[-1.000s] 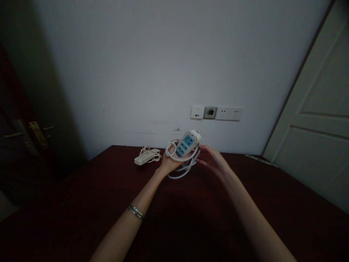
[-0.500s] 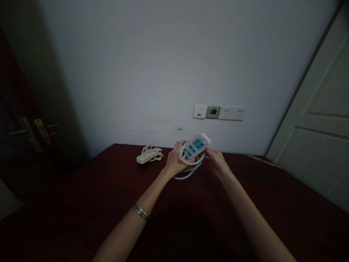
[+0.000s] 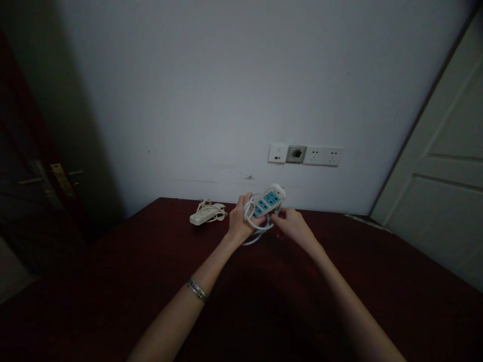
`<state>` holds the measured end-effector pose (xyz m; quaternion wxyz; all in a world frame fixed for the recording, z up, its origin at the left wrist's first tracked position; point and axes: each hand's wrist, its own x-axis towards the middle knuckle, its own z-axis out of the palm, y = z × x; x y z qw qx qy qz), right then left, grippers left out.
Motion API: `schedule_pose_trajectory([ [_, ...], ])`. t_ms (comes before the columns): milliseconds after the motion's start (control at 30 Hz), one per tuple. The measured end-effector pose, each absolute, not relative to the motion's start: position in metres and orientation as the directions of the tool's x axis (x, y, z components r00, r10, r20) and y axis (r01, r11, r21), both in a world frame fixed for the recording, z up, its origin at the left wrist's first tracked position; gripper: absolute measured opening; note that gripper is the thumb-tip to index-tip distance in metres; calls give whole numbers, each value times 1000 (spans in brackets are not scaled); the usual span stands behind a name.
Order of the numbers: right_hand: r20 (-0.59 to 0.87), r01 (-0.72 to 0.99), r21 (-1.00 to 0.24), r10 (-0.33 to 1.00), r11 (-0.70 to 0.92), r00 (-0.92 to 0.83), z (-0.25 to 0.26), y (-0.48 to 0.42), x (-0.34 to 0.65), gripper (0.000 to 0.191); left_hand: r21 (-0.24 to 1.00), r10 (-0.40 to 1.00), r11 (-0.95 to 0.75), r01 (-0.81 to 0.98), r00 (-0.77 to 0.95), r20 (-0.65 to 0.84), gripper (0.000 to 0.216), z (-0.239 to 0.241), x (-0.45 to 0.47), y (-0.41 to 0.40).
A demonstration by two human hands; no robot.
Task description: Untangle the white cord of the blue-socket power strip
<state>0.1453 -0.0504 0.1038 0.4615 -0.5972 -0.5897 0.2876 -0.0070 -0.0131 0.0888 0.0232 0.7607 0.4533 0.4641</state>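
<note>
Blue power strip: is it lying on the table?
No, the left hand and right hand hold the blue power strip up above the table.

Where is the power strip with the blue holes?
The blue power strip is near the middle of the head view, held in the left hand above the dark red table, below the wall sockets; a cream power strip lies to its left.

Cream power strip with bundled cord sits on dark red worktop near the wall. Wall sockets above. White door right, brass door handle left.
</note>
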Motion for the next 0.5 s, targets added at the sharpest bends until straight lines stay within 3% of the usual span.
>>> schedule_pose_trajectory([
  [100,206,448,-884,972,134,116,105,-52,143,11,443,708,-591,674,170,685,72,86,-8,-11],
  [233,226,347,-922,967,173,117,108,-49,144,60,452,725,-576,681,170,668,66,84,-9,-9],
  [300,226,296,-937,968,186,109,110,-49,144,73,468,745,-555,688,161,647,68,84,-10,-8],
  [500,154,251,-960,984,127,93,120,-55,142,54,479,766,-530,700,152,625,61,87,-10,-7],
])
